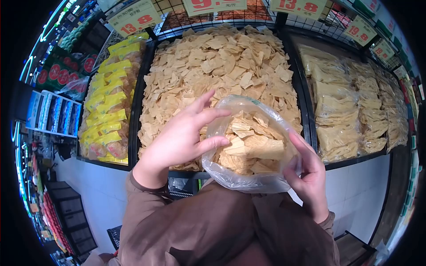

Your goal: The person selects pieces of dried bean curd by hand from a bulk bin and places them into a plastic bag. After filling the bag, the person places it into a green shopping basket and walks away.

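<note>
A clear plastic bag [224, 173] is held in front of my body, its mouth facing up. Inside it lie several pale yellow, brittle sheets that look like dried tofu skin [253, 148]. My right hand [308, 175] grips the bag's right rim between thumb and fingers. At the opposite side, my left hand [186, 131] has its fingers spread, with the thumb and index fingertips over the bag's left rim and nothing visible between them. Beyond the bag, a black-edged bin is heaped with loose pieces of the same dried tofu skin [226, 57].
Left of the heap stand yellow-labelled packets [106, 104] in rows. To the right, a bin holds clear-wrapped yellowish packs [335, 111]. Price signs [135, 24] hang along a wire rack behind. A blue-and-white stack of boxes [55, 113] is at far left.
</note>
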Available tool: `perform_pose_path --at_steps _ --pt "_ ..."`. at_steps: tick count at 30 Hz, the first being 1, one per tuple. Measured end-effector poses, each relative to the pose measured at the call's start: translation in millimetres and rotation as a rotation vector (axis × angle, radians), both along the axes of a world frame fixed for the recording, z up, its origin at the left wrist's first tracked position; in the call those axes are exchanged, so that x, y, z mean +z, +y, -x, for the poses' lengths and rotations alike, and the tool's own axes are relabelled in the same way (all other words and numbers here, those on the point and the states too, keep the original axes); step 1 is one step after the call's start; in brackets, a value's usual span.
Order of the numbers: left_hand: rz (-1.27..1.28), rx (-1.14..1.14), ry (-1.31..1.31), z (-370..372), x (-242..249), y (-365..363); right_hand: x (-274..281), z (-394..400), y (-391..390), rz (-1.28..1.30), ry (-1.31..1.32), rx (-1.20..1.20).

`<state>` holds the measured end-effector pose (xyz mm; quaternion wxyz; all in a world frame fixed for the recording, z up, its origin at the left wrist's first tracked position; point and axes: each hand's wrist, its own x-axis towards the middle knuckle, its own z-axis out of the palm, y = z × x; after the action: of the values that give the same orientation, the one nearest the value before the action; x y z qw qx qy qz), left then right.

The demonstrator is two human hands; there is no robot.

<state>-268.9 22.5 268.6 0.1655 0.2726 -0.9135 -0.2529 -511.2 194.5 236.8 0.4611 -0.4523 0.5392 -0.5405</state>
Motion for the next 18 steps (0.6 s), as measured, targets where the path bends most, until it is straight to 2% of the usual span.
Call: perform_pose_path --at_steps 1,2,3,5,7,9,11,13,16,17,18 --pt "-0.221 0.063 -0.034 -3 -5 3 4 3 -3 0.085 0.370 -0.007" --pt "-0.297 0.052 -0.066 -4 -9 6 10 5 -7 0.170 0.741 -0.014" --pt "-0.298 0.057 -0.064 -6 -14 11 21 3 -10 0.170 0.742 -0.009" --pt "-0.173 0.034 0.019 -8 -27 19 48 -4 -18 0.273 1.145 -0.148" --pt "-0.086 0.008 0.086 -6 -27 23 55 -1 -28 0.336 1.194 -0.059" --pt "-0.424 0.164 0.121 -3 -13 32 59 -13 -42 0.339 0.960 0.360" --pt "-0.451 0.165 0.164 -4 -10 35 46 -35 -51 0.414 1.065 0.363" --pt "-0.479 0.165 0.205 -7 -8 37 23 -49 -54 0.301 1.283 0.473" --pt "-0.311 -0.019 0.321 -14 -14 36 16 -55 -63 0.445 1.296 0.610" --pt "-0.313 -0.014 0.321 -15 -11 38 17 -56 -68 0.446 1.293 0.615" --pt "-0.424 0.020 0.296 -16 -4 39 17 -55 -76 0.418 1.388 0.501"
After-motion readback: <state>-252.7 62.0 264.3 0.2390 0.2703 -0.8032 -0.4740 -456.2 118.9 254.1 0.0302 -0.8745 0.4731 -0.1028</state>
